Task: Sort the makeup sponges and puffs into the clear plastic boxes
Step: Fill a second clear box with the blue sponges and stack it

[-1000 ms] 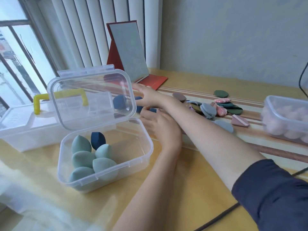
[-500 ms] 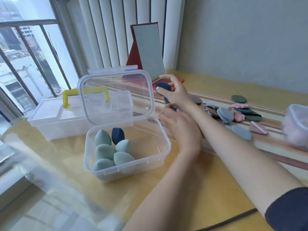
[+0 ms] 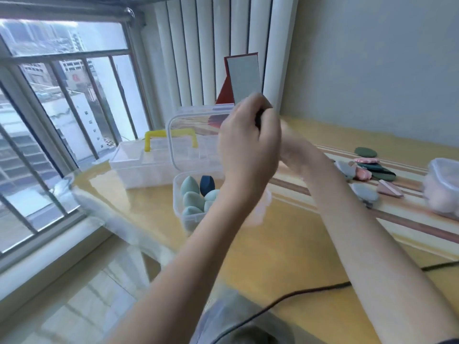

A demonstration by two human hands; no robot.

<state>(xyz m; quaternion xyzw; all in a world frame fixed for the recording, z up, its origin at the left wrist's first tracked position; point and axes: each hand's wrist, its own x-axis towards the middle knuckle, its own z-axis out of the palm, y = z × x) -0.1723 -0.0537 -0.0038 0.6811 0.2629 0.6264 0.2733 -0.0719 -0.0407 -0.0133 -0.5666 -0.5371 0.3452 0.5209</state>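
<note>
My left hand (image 3: 248, 147) and my right hand (image 3: 291, 145) are raised together above the open clear box (image 3: 179, 209). The left hand covers most of the right. A sliver of a dark blue sponge (image 3: 258, 119) shows, pressed between their closed fingers. In the box lie several teal egg-shaped sponges (image 3: 190, 187) and one dark blue sponge (image 3: 207, 184). Its lid (image 3: 191, 127) stands up behind. Loose puffs (image 3: 367, 167) in green, pink and grey-blue lie on the striped cloth to the right.
A second clear box (image 3: 444, 192) holding pink puffs sits at the right edge. A closed case with a yellow handle (image 3: 149, 137) stands behind the open box. A red-backed mirror (image 3: 244, 78) leans at the back. A black cable (image 3: 273, 301) crosses the table's near side.
Both hands have risen from the pile on the table and come together above the open box. The view has tilted up and left.
</note>
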